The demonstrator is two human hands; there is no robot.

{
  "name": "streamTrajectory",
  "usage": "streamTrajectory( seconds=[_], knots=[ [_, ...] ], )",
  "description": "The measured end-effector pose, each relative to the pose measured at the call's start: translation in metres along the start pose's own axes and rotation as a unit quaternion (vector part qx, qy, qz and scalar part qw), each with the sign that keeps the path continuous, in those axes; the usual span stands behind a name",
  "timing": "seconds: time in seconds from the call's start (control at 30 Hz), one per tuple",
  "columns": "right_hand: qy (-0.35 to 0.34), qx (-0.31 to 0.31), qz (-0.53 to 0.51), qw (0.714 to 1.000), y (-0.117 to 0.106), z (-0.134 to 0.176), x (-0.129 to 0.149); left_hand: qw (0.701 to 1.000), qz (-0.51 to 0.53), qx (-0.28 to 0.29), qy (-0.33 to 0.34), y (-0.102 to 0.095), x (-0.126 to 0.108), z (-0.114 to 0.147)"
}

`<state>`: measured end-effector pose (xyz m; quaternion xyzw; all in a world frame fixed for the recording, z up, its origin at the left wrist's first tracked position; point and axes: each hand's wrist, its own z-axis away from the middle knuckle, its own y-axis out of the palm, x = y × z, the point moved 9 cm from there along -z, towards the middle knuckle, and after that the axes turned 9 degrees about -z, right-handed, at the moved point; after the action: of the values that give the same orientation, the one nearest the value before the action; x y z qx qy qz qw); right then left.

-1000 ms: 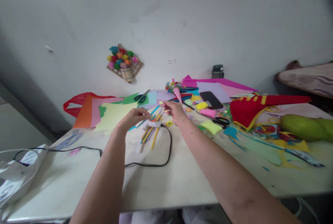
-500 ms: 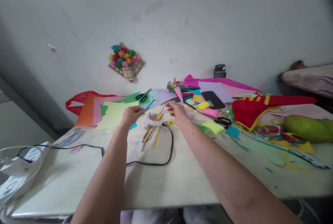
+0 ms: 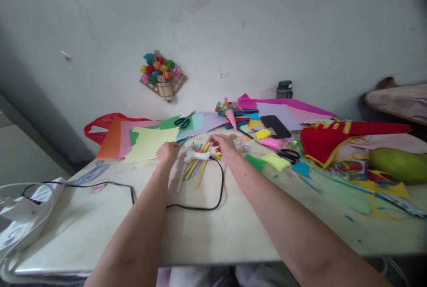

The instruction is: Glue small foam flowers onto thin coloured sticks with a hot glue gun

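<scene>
A pale grey wall rises behind the bench (image 3: 207, 238), and on it we see a woven hanging (image 3: 164, 80) filled with bright flowers. A dark-lidded bottle (image 3: 284, 91) stands near the wall, behind the magenta paper (image 3: 283, 101).

In the middle of the bench we find the white glue gun (image 3: 200, 155), lying across a loose bundle of coloured sticks (image 3: 201, 175); its black cable (image 3: 223, 184) loops toward us and passes behind the left forearm. Our left hand (image 3: 167, 152) is to the left of the glue gun, its fingers drawn together at the tips beside a thin blue strip (image 3: 184, 140); we cannot tell whether they pinch it. Our right hand (image 3: 223, 145) is on the other side, near the upper ends of the sticks, its fingers curled; we cannot tell whether the tips meet or hold anything. A small yellow flower (image 3: 218, 155) lies close below this hand, with more paper flowers (image 3: 245, 140) just to its right.

Farther left, we see a pale yellow sheet (image 3: 151, 142) overlapping other coloured papers, and scissors (image 3: 184, 121) resting on a green one. To the right lie a black phone (image 3: 275, 127), a pink packet (image 3: 271, 143), a second pair of scissors (image 3: 288, 155) and a red cloth (image 3: 318, 142) with yellow trim.
</scene>
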<state>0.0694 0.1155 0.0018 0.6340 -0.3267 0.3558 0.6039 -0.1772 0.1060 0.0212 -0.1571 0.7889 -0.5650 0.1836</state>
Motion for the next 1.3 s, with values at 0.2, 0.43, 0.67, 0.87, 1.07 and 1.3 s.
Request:
streamTrajectory(
  seconds=[0.2,0.43,0.67,0.87,1.07,1.3],
  knots=[
    [0.005,0.013,0.003,1.000,0.005,0.002,-0.002,1.000,-0.022,0.017,-0.009,0.009,0.004,-0.004],
    [0.006,0.015,-0.004,1.000,0.006,0.003,-0.002,0.995,0.080,-0.020,-0.057,0.005,0.024,0.002],
    [0.000,0.017,0.008,1.000,0.005,0.003,-0.001,0.921,0.316,-0.197,-0.111,-0.043,0.038,0.011],
    [-0.026,0.038,0.047,0.998,0.011,0.002,0.000,0.656,0.751,-0.073,-0.027,-0.055,-0.014,0.021],
    [0.007,0.131,0.048,0.990,0.031,0.009,-0.005,0.523,0.846,0.100,0.028,-0.044,-0.075,0.049],
    [0.088,0.233,0.043,0.968,0.051,0.021,-0.024,0.574,0.805,0.139,0.056,-0.033,-0.091,0.060]
  ],
)
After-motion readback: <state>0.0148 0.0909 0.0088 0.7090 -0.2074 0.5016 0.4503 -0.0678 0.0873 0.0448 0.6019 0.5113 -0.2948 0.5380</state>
